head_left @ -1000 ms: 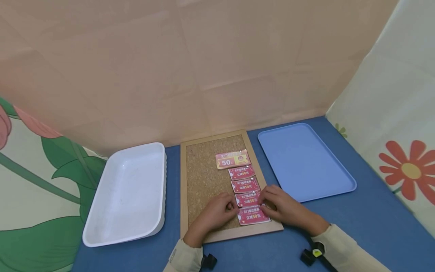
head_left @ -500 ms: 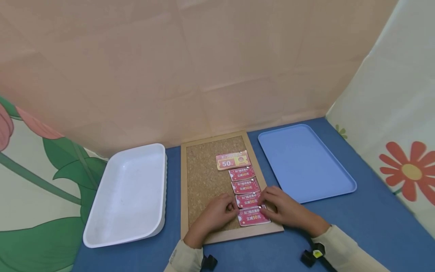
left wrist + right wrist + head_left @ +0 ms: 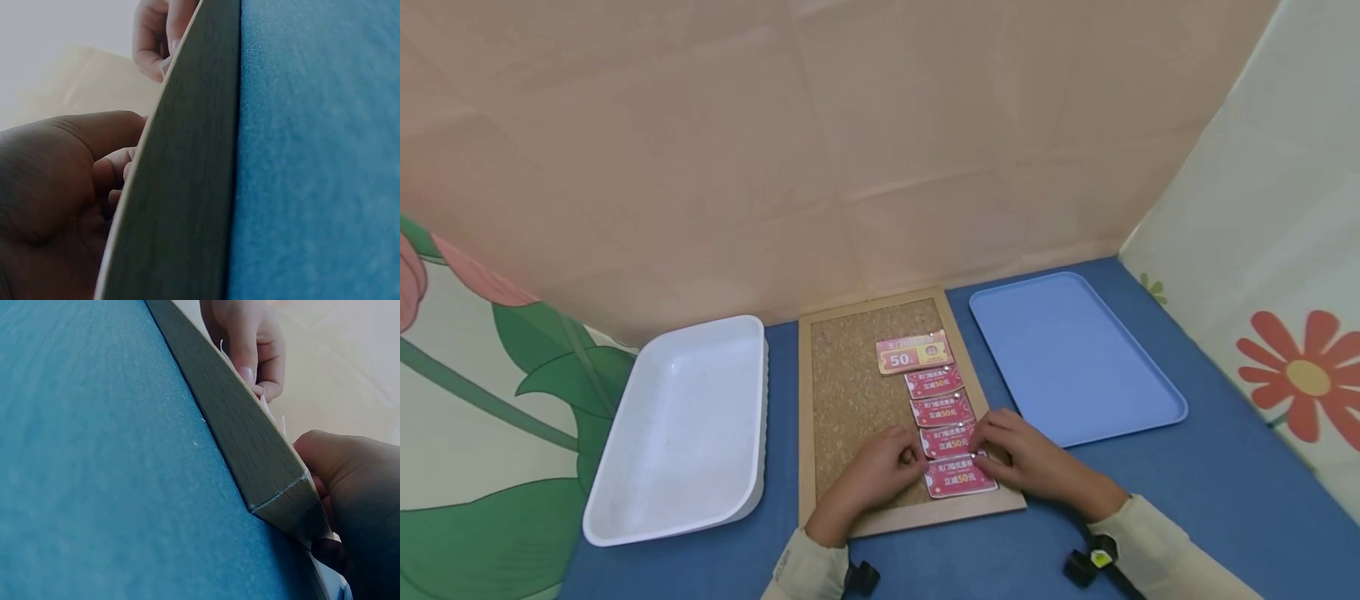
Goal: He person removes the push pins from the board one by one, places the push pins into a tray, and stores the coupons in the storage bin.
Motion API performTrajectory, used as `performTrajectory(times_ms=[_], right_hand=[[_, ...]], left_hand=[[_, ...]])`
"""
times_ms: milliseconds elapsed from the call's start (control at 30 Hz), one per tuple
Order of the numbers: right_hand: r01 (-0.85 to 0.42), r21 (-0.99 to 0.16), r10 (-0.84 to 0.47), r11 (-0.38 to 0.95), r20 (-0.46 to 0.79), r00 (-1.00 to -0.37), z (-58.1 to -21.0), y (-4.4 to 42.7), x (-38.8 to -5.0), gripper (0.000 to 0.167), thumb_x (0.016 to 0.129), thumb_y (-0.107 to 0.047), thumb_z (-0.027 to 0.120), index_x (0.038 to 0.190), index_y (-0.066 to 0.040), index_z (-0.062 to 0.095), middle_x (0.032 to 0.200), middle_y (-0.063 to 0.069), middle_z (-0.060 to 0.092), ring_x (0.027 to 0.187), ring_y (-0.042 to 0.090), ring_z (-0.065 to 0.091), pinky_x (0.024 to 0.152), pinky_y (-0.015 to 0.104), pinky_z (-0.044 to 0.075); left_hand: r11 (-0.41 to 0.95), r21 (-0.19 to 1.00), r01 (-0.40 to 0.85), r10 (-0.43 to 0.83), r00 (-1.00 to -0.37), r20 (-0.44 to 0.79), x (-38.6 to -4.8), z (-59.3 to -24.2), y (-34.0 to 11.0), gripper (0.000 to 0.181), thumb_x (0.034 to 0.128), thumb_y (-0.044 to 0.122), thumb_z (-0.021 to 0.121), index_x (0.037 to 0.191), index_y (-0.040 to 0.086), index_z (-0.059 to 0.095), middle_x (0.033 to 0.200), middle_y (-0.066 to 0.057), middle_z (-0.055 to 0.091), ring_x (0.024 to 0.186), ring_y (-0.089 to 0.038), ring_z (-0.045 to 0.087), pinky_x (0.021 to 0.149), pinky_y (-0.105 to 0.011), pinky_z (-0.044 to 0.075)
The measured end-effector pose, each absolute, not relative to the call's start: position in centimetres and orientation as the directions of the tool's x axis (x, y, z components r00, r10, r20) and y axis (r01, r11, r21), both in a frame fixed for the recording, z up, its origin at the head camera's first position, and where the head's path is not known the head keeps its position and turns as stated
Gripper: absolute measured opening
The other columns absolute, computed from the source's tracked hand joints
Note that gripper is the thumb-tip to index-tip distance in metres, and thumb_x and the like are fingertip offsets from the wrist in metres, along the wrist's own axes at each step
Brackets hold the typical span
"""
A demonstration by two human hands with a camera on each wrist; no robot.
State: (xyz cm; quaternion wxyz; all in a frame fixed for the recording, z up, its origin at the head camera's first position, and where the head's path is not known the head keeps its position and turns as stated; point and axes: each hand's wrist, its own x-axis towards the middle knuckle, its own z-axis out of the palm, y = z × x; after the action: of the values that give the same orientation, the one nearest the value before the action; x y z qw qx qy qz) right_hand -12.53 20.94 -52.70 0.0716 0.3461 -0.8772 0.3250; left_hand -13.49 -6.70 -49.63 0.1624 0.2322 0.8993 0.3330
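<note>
Lowest coupon (image 3: 959, 477) is pinched by left hand (image 3: 880, 468) and right hand (image 3: 1024, 455) near corkboard (image 3: 848, 392) front edge, basin (image 3: 688, 417) left, tray (image 3: 1078, 358) right.

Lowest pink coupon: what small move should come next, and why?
I'd probably press the top right corner of the lowest coupon flat to the corkboard with the right hand, while the left hand steadies its left side. Both hands are near its upper corners, and in the right wrist view paper edges stand up above the wooden frame.
</note>
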Motion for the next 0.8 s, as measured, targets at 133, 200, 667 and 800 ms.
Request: performTrajectory(times_ms=[133, 200, 667, 800], right_hand=[[-0.653, -0.527, -0.559, 0.544, 0.353, -0.751, -52.65, 20.95, -12.51, 0.017, 0.087, -0.024, 0.074, 0.098, -0.03, 0.064, 0.102, -0.019, 0.053, 0.098, 0.004, 0.045, 0.081, 0.031, 0.046], [-0.652, -0.531, -0.558, 0.542, 0.353, -0.751, -52.64, 20.96, -12.52, 0.017, 0.087, -0.024, 0.074, 0.098, -0.031, 0.063, 0.102, -0.019, 0.053, 0.098, 0.003, 0.045, 0.081, 0.031, 0.046], [-0.616, -0.56, -0.549, 0.555, 0.31, -0.776, -52.37, 20.9, -12.44, 0.014, 0.089, -0.027, 0.072, 0.098, -0.032, 0.063, 0.102, -0.019, 0.054, 0.098, 0.003, 0.045, 0.081, 0.031, 0.046], [-0.617, -0.562, -0.548, 0.551, 0.314, -0.775, -52.37, 20.91, -12.42, 0.013, 0.089, -0.027, 0.072, 0.098, -0.032, 0.063, 0.103, -0.018, 0.054, 0.098, 0.003, 0.045, 0.081, 0.03, 0.046]], left_hand=[[0.669, 0.672, 0.319, 0.531, -0.838, -0.13, -13.51, -49.62, -6.7, 0.011, 0.0926, 0.034, 0.066, 0.084, 0.027, 0.063, 0.08, 0.011, 0.052, 0.072, -0.006, 0.048, 0.062, -0.025, 0.041], [0.668, 0.671, 0.322, 0.532, -0.837, -0.127, -13.52, -49.62, -6.69, 0.011, 0.0926, 0.034, 0.066, 0.084, 0.027, 0.063, 0.08, 0.011, 0.052, 0.072, -0.006, 0.048, 0.062, -0.025, 0.041], [0.661, 0.682, 0.312, 0.534, -0.835, -0.135, -13.45, -49.3, -6.72, 0.012, 0.0921, 0.034, 0.067, 0.084, 0.026, 0.063, 0.08, 0.011, 0.052, 0.071, -0.006, 0.048, 0.062, -0.025, 0.041], [0.662, 0.677, 0.321, 0.533, -0.837, -0.125, -13.42, -49.45, -6.75, 0.013, 0.0919, 0.035, 0.067, 0.083, 0.027, 0.062, 0.08, 0.012, 0.052, 0.071, -0.005, 0.048, 0.062, -0.024, 0.041]])
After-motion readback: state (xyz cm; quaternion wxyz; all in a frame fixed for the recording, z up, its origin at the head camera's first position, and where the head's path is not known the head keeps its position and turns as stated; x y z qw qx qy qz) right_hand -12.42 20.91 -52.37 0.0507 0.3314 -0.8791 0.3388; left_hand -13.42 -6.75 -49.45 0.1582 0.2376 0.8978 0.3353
